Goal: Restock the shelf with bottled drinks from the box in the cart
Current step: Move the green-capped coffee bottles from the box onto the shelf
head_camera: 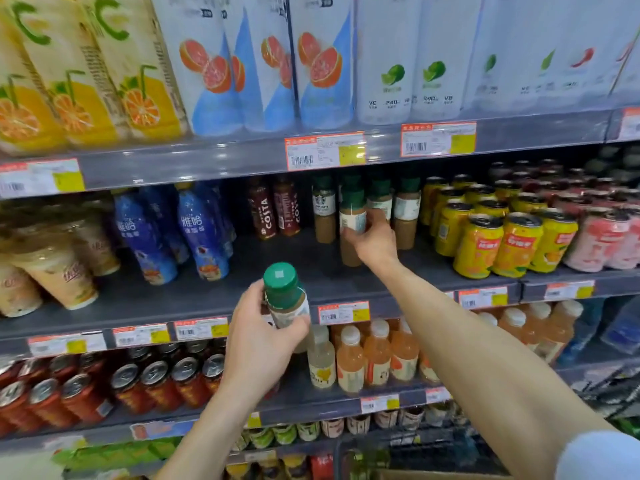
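My left hand [258, 336] grips a green-capped bottle of tan coffee drink [284, 294], held upright in front of the middle shelf's edge. My right hand [375, 239] reaches onto the middle shelf [214, 292] and is closed around a second green-capped coffee bottle [351, 220], which stands on the shelf. Three like bottles [405, 209] stand in a row right behind it. A corner of the cardboard box [415, 475] and the dark wire cart [433, 445] show at the bottom edge.
Two brown Costa bottles [273, 211] stand left of the coffee row, blue bottles [201, 233] further left. Yellow cans [498, 240] crowd the right side. Bare shelf lies in front of the Costa bottles. Juice bottles [377, 351] fill the shelf below, tall cartons the shelf above.
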`<state>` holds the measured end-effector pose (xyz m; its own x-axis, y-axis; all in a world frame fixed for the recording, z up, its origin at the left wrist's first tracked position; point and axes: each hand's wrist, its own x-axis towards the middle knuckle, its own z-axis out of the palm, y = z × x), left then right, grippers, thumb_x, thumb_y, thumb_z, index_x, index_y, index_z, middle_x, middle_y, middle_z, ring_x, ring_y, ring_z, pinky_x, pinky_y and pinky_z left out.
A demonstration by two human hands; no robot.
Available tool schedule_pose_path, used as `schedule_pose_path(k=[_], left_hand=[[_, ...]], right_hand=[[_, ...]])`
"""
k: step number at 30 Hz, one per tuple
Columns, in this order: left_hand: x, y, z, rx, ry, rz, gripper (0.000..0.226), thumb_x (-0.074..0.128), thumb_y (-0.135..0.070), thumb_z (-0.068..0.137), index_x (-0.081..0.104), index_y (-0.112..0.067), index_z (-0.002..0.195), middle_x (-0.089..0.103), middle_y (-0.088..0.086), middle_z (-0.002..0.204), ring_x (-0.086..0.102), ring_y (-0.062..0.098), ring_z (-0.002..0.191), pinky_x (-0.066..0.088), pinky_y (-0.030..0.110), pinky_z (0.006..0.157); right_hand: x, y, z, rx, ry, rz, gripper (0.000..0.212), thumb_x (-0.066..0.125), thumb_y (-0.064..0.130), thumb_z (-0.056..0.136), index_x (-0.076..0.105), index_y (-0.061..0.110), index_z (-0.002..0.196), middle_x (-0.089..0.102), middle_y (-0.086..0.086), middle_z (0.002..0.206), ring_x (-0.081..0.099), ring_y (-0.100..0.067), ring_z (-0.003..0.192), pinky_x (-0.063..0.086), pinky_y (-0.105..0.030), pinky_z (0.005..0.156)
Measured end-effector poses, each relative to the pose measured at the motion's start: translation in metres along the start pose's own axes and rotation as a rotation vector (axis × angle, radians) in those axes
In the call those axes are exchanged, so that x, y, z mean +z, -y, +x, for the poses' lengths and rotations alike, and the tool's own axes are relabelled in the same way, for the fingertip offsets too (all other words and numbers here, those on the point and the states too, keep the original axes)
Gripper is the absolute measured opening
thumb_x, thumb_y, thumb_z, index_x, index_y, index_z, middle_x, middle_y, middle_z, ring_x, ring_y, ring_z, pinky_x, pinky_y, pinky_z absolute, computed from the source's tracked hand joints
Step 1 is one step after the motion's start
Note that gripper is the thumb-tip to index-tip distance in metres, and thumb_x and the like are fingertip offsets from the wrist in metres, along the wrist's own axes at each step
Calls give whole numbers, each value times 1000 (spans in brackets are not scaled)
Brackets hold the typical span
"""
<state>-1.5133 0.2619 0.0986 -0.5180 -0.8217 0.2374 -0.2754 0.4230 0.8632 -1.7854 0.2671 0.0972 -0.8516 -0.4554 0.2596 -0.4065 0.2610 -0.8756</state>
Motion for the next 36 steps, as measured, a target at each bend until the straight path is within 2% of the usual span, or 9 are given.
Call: schedule_pose_path(k=[4,7,12,16,18,22,28,32,36], left_hand=[[3,-9,18,38,-26,17,53,80,-25,75,53,-37,119,60,-17,115,55,2,104,40,21,81],[6,-13,32,61,-49,32,56,80,-25,73,52,-38,120,60,-16,114,55,7,109,43,28,88],[13,-16,56,91,-80,66,54,79,-28,71,53,-38,117,61,-14,112,58,11,108,50,39,93],[19,-16,70,76,-102,62,56,76,-37,67,54,-35,118,63,-12,113,60,13,107,52,44,93],[22,-15,75,57,-107,41,57,77,-38,67,54,-33,119,64,-12,113,61,12,106,52,41,91],[26,-14,79,40,-113,-3,52,81,-24,75,47,-36,113,62,-18,102,59,0,92,48,28,81],[28,-11,85,30,-113,-25,47,80,-25,78,48,-34,111,59,-22,95,58,-7,88,45,19,70],[34,-13,95,18,-126,-32,51,81,-25,76,49,-31,114,61,-18,99,61,5,93,49,28,79],[49,-15,122,26,-111,-17,44,81,-25,74,52,-29,108,68,-7,99,66,18,95,53,33,82]], right_hand=[[5,-7,-2,6,-63,-38,62,80,48,71,56,18,119,64,-4,119,62,-28,109,49,-32,81],[8,-18,-10,82,-9,-247,79,79,57,65,47,18,126,58,-7,126,56,-33,116,52,-42,87],[11,-23,-5,132,49,-418,60,76,56,75,54,15,113,66,-9,113,61,-35,108,51,-41,83],[11,-16,0,154,55,-462,58,75,57,76,59,13,111,68,-11,111,64,-34,105,51,-38,81],[12,-13,3,182,57,-497,60,75,61,75,62,13,108,69,-10,109,65,-32,104,53,-37,80],[12,-11,10,205,63,-532,66,75,65,72,62,12,109,68,-10,110,65,-31,105,52,-36,80],[9,-8,14,199,72,-555,65,74,67,71,63,12,105,68,-10,111,65,-31,105,50,-35,78],[0,-7,8,193,121,-578,66,70,72,72,62,13,100,68,-8,105,66,-31,101,46,-32,69],[-11,-16,-18,77,125,-667,54,61,66,83,65,15,101,68,-11,105,65,-34,99,46,-34,72]])
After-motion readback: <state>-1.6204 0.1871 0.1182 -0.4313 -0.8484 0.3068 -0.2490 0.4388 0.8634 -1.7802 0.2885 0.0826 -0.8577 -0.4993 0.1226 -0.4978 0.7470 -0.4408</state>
